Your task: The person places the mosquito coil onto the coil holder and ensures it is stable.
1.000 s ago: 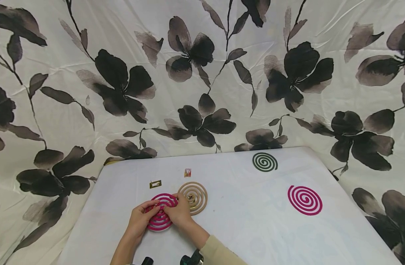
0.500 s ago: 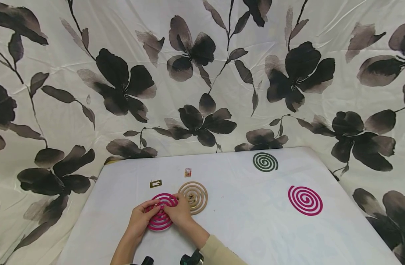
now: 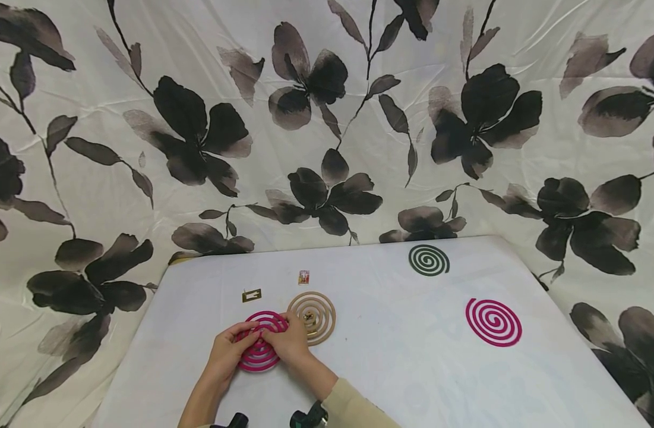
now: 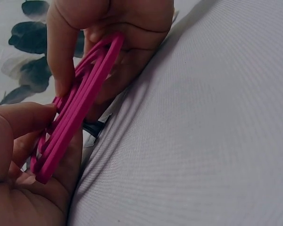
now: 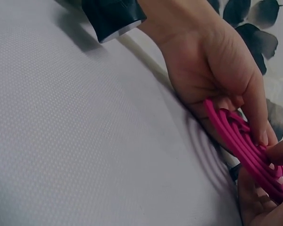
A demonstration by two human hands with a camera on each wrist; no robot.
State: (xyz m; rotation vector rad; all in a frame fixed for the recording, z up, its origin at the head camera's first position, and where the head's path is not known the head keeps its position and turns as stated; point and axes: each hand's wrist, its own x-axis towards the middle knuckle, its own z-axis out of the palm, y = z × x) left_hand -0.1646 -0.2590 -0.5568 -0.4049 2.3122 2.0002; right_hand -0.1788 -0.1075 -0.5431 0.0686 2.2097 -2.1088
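Both hands hold a bright pink mosquito coil (image 4: pixel 80 113), tilted up just over the white table in the wrist views. My left hand (image 3: pixel 225 353) grips its left side in the head view, thumb on the near face and fingers around the edge. At the right, my right hand (image 3: pixel 291 345) pinches the coil, its thumb near the middle. The two thumb tips are close together and cover the coil's centre. Just beyond the right hand lies a tan mosquito coil (image 3: pixel 334 318), with a small brass-coloured metal piece (image 3: pixel 308 317) at its centre.
Behind the hands lie a flat brass-coloured metal stand (image 3: pixel 246 298) and a small red-and-white packet (image 3: pixel 303 277). A dark green coil (image 3: pixel 429 260) lies at the back right, a second pink coil (image 3: pixel 493 322) further right. Floral cloth (image 3: pixel 327 119) hangs behind the table (image 3: pixel 401 368).
Both hands stay in place on the pink coil. The right thumb has shifted very slightly left over it; the other things on the table have not moved.
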